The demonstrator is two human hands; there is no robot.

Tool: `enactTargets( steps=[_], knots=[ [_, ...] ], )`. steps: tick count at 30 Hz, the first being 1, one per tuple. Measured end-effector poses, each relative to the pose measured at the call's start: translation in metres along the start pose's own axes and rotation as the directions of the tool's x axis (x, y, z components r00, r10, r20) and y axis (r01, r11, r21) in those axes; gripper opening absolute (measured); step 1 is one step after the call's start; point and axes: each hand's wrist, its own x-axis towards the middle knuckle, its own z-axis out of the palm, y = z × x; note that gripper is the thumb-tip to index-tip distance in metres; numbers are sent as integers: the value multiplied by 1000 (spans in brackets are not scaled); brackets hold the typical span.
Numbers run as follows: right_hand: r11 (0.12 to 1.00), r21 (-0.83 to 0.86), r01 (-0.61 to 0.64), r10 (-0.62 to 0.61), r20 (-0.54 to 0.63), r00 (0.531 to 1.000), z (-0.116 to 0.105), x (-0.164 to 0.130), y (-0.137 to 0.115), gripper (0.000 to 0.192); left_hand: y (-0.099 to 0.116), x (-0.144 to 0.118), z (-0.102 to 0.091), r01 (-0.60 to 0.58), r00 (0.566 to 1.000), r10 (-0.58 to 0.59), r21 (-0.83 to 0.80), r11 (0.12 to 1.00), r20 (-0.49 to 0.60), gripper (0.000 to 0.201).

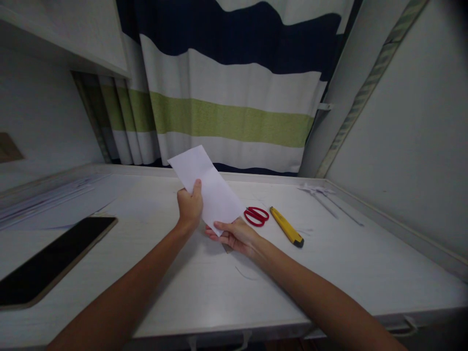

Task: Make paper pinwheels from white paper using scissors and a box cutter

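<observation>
Both hands hold one white sheet of paper (pixel 208 187) above the middle of the bench (pixel 329 273). The sheet is folded or creased across its width and tilts up and away to the left, its far corner raised toward the curtain (pixel 234 97).

The left hand (pixel 189 207) grips the sheet's left edge, fingers curled shut behind it and the thumb pressed flat on the front. The right hand (pixel 236 235) sits under the sheet's near corner, palm up and half open, with the thumb lying over the paper's lower edge and the fingers loosely spread beneath. Whether those fingers press the back of the sheet cannot be told.

Just right of the right hand, red-handled scissors (pixel 256 215) lie flat on the bench; their blades are hidden behind the hand and paper. Just beside them, further right, lies a yellow knife (pixel 286 226) with a dark tip, angled toward the near right.

A dark tablet (pixel 51 258) lies flat at the near left of the bench, well apart from the hands. Some pale papers (pixel 44 197) lie along the far left edge, and a small white folded shape (pixel 314 189) sits at the far right, near the wall. A faint pen mark shows on the bench below the right forearm.
</observation>
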Motion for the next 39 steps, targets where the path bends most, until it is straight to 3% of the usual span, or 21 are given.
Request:
enactTargets(
  steps=[5, 9, 11, 12, 14, 16, 19, 22, 25, 28, 33, 39],
  knots=[
    [1000, -9, 22, -22, 17, 1000, 6, -4, -2, 40, 3, 4, -1, 20, 999, -20, -7, 1000, -31, 33],
    [979, -168, -118, 141, 131, 981, 2, -7, -2, 20, 5, 15, -3, -18, 994, 9, -80, 997, -111, 30],
    [951, -260, -168, 215, 161, 963, -4, -6, -7, 19, 5, 22, -5, -24, 984, 5, -106, 994, -177, 29],
    [946, -281, -162, 213, 159, 964, -8, -5, -12, 21, 5, 26, -6, -20, 983, -3, -122, 992, -185, 28],
    [967, -250, -41, 84, 162, 983, -15, -5, -27, 25, 4, 29, -8, 4, 981, -33, -149, 989, -192, 29],
    [974, -204, 100, -57, 203, 977, -21, -6, -45, 32, 4, 27, -7, 33, 986, -58, -159, 987, -155, 30],
    [953, -244, 181, -151, 137, 979, -26, -9, -63, 31, 5, 15, -3, 94, 995, -97, -126, 988, -21, 30],
    [909, -384, 164, -146, 75, 986, -26, -9, -61, 26, 7, 0, 1, 167, 973, -155, -60, 984, 171, 32],
    [873, -468, 136, -153, 2, 988, -25, -6, -52, 22, 10, -9, 3, 187, 943, -170, -31, 982, 285, 35],
    [891, -442, 100, -124, -26, 992, -24, -7, -50, 17, 13, -10, 3, 195, 933, -178, -24, 981, 312, 34],
    [897, -442, -21, 65, 85, 994, -27, -12, -57, 12, 15, -3, 0, 176, 946, -171, 10, 984, 277, 32],
    [866, -496, -65, 157, 146, 977, -31, -16, -62, 9, 15, 4, -4, 129, 957, -136, 43, 991, 256, 29]
  ],
)
